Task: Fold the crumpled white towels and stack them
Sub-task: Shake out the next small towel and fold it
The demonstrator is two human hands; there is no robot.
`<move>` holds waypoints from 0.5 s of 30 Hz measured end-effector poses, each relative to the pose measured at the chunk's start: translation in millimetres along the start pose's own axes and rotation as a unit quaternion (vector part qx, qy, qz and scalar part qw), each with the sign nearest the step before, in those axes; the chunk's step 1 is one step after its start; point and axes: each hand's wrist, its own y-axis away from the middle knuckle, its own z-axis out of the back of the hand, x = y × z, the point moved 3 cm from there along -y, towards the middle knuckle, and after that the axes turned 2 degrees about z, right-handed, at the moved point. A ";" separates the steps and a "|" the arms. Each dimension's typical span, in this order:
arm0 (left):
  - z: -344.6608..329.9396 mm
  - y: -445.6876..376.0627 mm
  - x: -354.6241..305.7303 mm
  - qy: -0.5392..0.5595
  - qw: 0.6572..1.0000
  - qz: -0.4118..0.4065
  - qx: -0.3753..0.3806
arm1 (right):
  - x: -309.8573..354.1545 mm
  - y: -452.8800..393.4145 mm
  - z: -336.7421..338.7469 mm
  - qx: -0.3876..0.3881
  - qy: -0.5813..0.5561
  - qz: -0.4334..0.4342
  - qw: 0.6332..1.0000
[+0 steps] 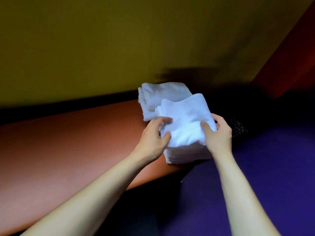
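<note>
Both hands gripping folded towel: left hand pinching near edge, right hand clamping far side. Finished stack just beyond fingertips. Risk: lopsided grip, layers slipping, fold unravelling before landing.

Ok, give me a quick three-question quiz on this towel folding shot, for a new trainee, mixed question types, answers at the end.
1. True or false: both hands grip the near folded towel.
2. Multiple choice: the far stack of towels lies on A) the reddish-brown surface, B) the purple surface, C) a metal shelf.
3. Fill in: the near folded towel sits at the ___ of the reddish-brown surface, beside the purple one.

Key
1. True: the left hand holds its left side, the right hand its right side, thumb on top.
2. A.
3. Edge.
</note>
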 end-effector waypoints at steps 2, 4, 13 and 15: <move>-12.5 -9.8 5.2 -0.051 0.998 0.006 0.022 | -8.7 -9.0 2.3 -0.016 0.089 0.014 0.996; -26.1 -12.7 14.3 -0.164 0.985 0.003 0.060 | -16.3 -9.1 0.1 -0.028 0.195 0.078 0.977; -37.0 6.4 29.4 -0.354 0.926 -0.025 0.128 | -44.6 23.1 -26.7 0.054 0.344 0.171 0.922; -30.4 11.9 26.3 -0.368 0.922 -0.044 0.111 | -34.9 29.5 -28.9 0.050 0.333 0.182 0.924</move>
